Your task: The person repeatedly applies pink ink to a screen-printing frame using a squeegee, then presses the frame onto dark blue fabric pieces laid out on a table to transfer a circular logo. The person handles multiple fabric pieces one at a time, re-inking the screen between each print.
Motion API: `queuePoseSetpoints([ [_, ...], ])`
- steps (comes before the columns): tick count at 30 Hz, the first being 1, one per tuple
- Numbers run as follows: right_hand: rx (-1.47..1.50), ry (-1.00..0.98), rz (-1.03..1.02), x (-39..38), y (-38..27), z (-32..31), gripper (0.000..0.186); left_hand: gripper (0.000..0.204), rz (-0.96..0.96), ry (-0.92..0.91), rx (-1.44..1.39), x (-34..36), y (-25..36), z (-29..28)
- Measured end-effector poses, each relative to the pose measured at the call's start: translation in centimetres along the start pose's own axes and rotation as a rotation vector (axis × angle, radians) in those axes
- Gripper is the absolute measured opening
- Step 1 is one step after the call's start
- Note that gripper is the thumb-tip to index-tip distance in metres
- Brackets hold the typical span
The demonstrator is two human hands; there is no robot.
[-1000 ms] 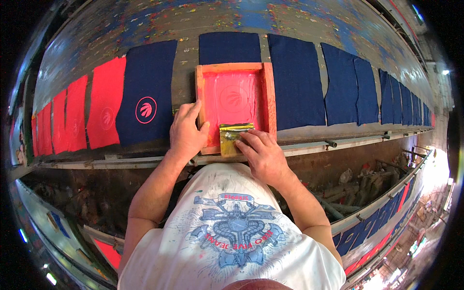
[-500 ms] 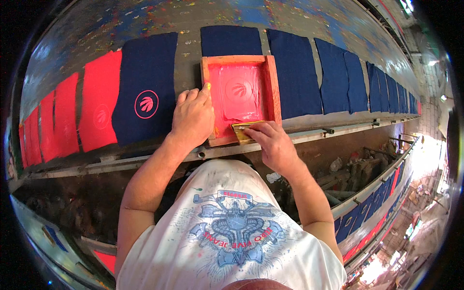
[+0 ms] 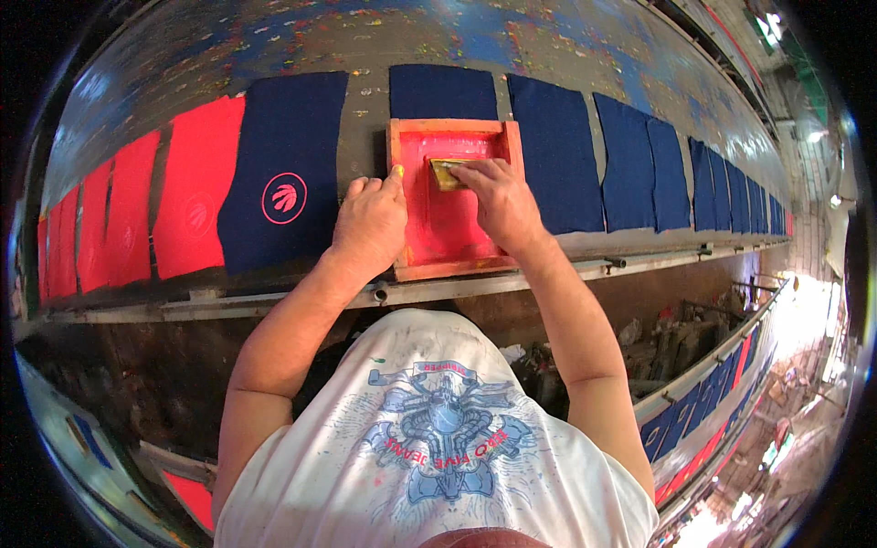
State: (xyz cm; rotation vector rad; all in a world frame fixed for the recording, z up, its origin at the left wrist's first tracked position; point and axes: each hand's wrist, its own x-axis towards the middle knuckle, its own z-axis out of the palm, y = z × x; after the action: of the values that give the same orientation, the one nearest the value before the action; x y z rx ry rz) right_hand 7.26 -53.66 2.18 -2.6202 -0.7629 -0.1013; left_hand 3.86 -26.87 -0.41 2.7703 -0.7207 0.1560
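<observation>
A wooden screen-printing frame [image 3: 461, 268] lies flat over a navy fabric panel [image 3: 443, 89], whose far part shows beyond it. Wet red ink [image 3: 448, 226] covers the mesh inside. My left hand [image 3: 369, 217] is closed on the frame's left side, its thumb on the rim. In my right hand [image 3: 508, 205] is a yellowish squeegee [image 3: 446, 175], pinched between fingers and thumb and resting on the mesh toward the far half. My right fingers hide part of its right end. To the left, another navy panel [image 3: 297, 128] carries a round red print [image 3: 285, 198].
Red fabric panels [image 3: 196, 173] run along the table to the left, navy panels [image 3: 557, 155] to the right. A metal rail [image 3: 512, 283] with short pipe stubs edges the table before me. Behind at right stands another table with panels [image 3: 694, 411].
My right hand has pushed the squeegee from the frame's near end to its far half. The red ink near me is now spread thin. My left hand stays on the frame.
</observation>
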Motion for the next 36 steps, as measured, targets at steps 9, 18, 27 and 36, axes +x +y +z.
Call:
queuePoseSetpoints([
  [9, -0.043, -0.055, -0.053, 4.5, 3.3, -1.0, 0.047, 0.034, -0.102, -0.065, -0.027, 0.4, 1.1, -0.7],
  [18, 0.029, -0.132, -0.182, -6.4, -1.8, -1.7, 0.057, 0.036, -0.17, -0.106, -0.044, 0.6, 1.8, -0.9],
  [27, 0.184, -0.118, -0.082, -7.1, -2.6, -3.7, 0.056, 0.038, -0.151, -0.128, -0.032, 0.6, 1.7, -1.2],
  [36, 0.16, -0.046, -0.138, -9.7, -2.9, -1.5, 0.053, 0.04, -0.171, -0.152, -0.088, 0.5, 1.5, -1.4],
])
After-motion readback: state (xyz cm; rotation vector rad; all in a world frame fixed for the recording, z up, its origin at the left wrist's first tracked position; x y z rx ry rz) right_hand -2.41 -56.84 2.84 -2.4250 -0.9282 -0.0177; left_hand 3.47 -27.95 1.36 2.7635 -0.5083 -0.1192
